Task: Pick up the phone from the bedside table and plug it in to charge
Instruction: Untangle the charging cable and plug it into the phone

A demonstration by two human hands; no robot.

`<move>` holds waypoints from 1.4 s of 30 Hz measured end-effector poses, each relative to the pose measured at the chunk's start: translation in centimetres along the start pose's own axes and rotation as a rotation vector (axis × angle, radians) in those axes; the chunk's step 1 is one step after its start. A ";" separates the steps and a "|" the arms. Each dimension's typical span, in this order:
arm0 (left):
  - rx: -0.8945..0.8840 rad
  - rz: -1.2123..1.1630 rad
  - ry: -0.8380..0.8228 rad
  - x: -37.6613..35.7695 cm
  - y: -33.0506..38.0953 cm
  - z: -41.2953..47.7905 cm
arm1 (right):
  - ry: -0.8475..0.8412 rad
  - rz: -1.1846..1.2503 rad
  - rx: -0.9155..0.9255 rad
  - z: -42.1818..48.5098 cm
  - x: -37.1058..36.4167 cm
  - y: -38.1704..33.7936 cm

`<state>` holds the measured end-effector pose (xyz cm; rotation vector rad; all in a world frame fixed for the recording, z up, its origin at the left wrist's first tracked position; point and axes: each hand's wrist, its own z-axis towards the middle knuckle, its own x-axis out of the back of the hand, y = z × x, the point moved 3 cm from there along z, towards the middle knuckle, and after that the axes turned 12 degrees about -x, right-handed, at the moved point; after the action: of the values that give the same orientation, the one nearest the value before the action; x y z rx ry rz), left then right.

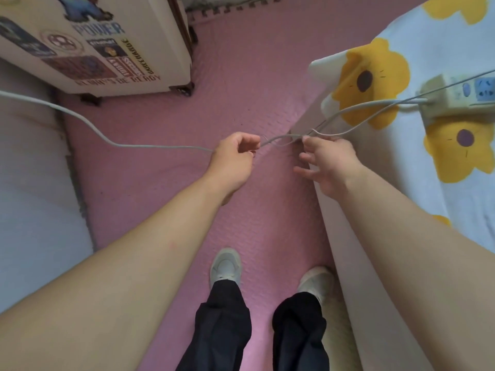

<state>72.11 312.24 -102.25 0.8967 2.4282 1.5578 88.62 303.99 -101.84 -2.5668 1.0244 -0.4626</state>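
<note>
So no phone was anywhere in shot at this point, it was all about the cable (150,146). The left hand (235,159) had its fingers curled shut around the thin grey cord, which trailed out past the knuckles and off to the far left side. The right hand (328,167) only had the thumb and first finger pinched on the cord near its fingertips, with the other fingers splayed loose below. Beyond the right fingertips a couple of strands looped up to the power strip (455,96) lying on the flowery bedsheet (452,156), and between the two hands the cord looked a bit tangled; couldn't make out a plug end. My guess is that this thing handles like any charger lead: light, floppy, no stiffness at all, and a bit slick, so it'll slide through a loose pinch. Best place to grab is right behind the connector once found, not mid-cord, and no yanking against the strip.
</note>
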 end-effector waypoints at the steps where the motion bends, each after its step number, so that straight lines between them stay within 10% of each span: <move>1: 0.014 -0.016 0.005 0.1 -0.1 0.3 | -0.019 0.036 -0.028 0.4 -0.3 -0.1; 16: 0.090 -0.093 0.049 0.8 0.5 1.5 | -0.066 0.291 -0.196 2.5 -2.1 -0.9; 42: -0.262 0.346 -0.233 -7.8 2.9 -3.8 | -0.187 -0.046 -0.040 -7.1 6.8 1.7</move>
<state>78.11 305.92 -99.64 1.4068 1.9312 1.7111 89.35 296.70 -95.03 -2.6147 0.9185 -0.2098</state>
